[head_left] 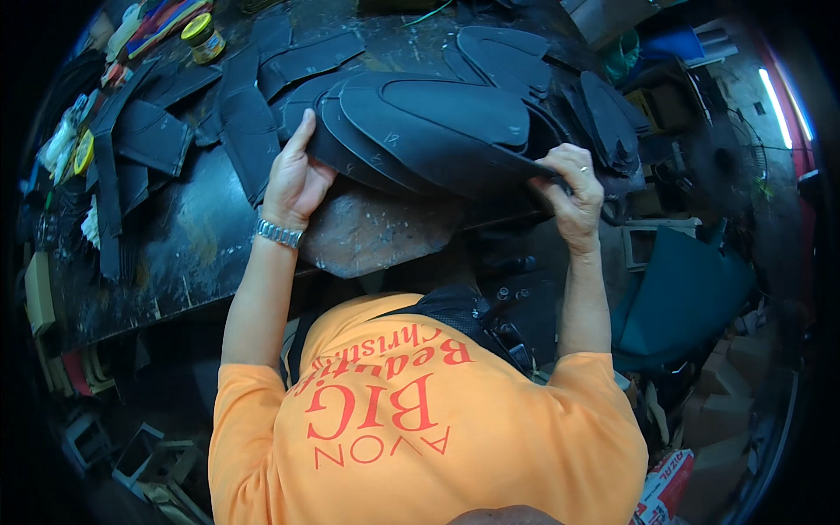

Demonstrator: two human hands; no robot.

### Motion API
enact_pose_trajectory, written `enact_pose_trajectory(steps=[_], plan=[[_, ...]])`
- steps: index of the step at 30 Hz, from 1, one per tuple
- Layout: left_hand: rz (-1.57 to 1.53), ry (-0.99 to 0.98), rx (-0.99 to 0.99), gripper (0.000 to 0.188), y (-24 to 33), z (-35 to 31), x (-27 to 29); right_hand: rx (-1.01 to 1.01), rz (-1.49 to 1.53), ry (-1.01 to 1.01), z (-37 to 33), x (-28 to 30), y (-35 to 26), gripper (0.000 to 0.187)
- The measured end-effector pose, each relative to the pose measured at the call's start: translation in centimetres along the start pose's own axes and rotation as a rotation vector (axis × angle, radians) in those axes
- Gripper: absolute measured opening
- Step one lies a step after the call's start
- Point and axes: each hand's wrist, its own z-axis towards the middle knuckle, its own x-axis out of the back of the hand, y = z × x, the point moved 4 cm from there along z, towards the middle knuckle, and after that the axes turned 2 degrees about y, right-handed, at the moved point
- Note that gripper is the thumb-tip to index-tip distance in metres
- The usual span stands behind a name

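A fanned stack of black, round-ended flat pieces [437, 131], leather-like with stitched or scored curved lines and small pale marks, lies across the front of the table between my hands. My left hand [297, 179], with a metal watch on its wrist, grips the stack's left end, thumb on top and the fingers partly hidden beneath. At the right end, my right hand [573, 192] pinches the edge of the pieces between thumb and bent fingers, lifting and bending that end. Under the stack, a worn brownish board [376, 232] juts past the table edge.
More black cut pieces [153, 140] lie spread over the dark table [201, 254] to the left, with others [503, 57] behind and at the right. A yellow-lidded jar [203, 39] stands at the far left. Dark green sheeting [678, 297] and cardboard boxes [722, 394] are at right.
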Motion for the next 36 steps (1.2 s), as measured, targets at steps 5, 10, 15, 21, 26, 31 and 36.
enact_pose_trajectory(steps=[5,10,15,21,26,31,36], plan=[[0.031,0.05,-0.009,0.03,0.0,0.3,0.7,-0.118,-0.194,0.324,-0.1,7.0,3.3,0.023],[0.027,0.065,-0.006,0.029,0.0,0.3,1.1,-0.241,-0.64,0.469,-0.8,11.3,10.1,0.026],[0.014,0.084,-0.004,0.029,0.0,0.3,1.1,-0.512,-0.943,0.184,-3.3,9.3,17.3,0.032],[0.024,0.09,-0.001,0.03,0.0,0.4,1.0,-0.441,-1.096,0.326,-3.7,7.2,14.7,0.036],[0.038,0.084,-0.01,0.032,0.1,0.2,1.0,-0.174,-0.53,0.404,0.5,4.2,11.9,0.038],[0.012,0.074,-0.009,0.032,0.1,0.1,0.9,-0.476,-0.115,0.2,5.4,-1.6,18.6,0.046],[0.013,0.065,-0.009,0.032,0.1,0.0,0.8,-0.634,-0.304,-0.098,10.2,-6.0,24.7,0.085]])
